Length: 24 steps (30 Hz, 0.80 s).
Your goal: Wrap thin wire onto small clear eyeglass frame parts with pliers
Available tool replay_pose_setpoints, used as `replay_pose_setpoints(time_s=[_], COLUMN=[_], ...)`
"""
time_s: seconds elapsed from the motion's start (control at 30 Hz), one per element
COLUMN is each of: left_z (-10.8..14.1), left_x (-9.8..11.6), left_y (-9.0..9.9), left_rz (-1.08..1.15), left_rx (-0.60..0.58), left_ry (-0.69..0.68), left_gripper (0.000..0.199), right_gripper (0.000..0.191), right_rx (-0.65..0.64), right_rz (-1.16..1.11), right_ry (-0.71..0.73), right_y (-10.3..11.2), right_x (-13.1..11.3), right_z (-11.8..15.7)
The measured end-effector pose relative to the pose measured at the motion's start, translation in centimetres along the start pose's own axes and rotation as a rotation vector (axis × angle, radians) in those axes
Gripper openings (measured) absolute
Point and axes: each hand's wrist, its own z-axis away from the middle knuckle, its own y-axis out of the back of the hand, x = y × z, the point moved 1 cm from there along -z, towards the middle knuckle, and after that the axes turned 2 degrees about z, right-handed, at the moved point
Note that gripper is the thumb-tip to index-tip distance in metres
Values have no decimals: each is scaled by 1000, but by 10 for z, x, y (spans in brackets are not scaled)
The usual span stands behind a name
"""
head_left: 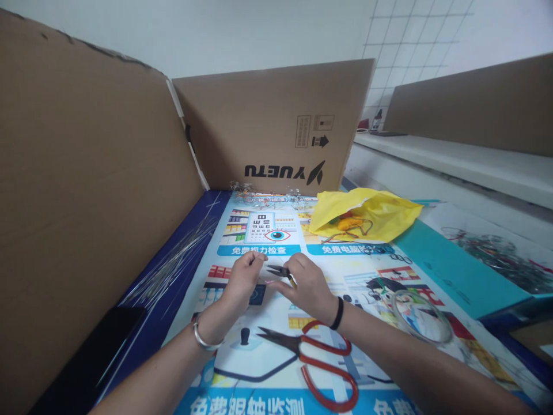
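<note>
My right hand (pixel 309 282) is closed around a small pair of pliers (pixel 280 271) with dark, pointed jaws aimed left. Close by on the left, my left hand (pixel 246 276) has its thumb and forefinger pinched together near the pliers' tips. Whatever sits in that pinch is too small to make out. A thin pinkish strand (pixel 271 282) shows beside my right thumb. Below both hands, scissors (pixel 298 346) with red handles lie on the printed sheet, blades pointing left.
Cardboard panels (pixel 268 132) wall the left and back. A yellow bag (pixel 371 216) with orange thread lies at the back right. Thin metal rods (pixel 173 256) and a black phone-like slab (pixel 95 351) are left. A wire coil (pixel 423 317) and a tangled wire heap (pixel 505 259) lie right.
</note>
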Motion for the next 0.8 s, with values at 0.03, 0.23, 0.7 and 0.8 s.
replay_pose_setpoints(time_s=[0.03, 0.23, 0.7, 0.8], left_z=[0, 0, 2, 2], left_x=[1, 3, -4, -5], left_y=[0, 0, -2, -1], left_rz=[3, 29, -30, -33], left_rx=[-6, -13, 42, 42], left_ry=[22, 19, -81, -81], left_gripper=[16, 14, 17, 18], right_gripper=[35, 39, 33, 34], right_rx=[8, 64, 22, 10], right_rz=[-10, -51, 20, -19], right_ry=[1, -3, 24, 8], right_y=[1, 3, 0, 0], right_x=[2, 7, 0, 2], right_z=[0, -1, 0, 1])
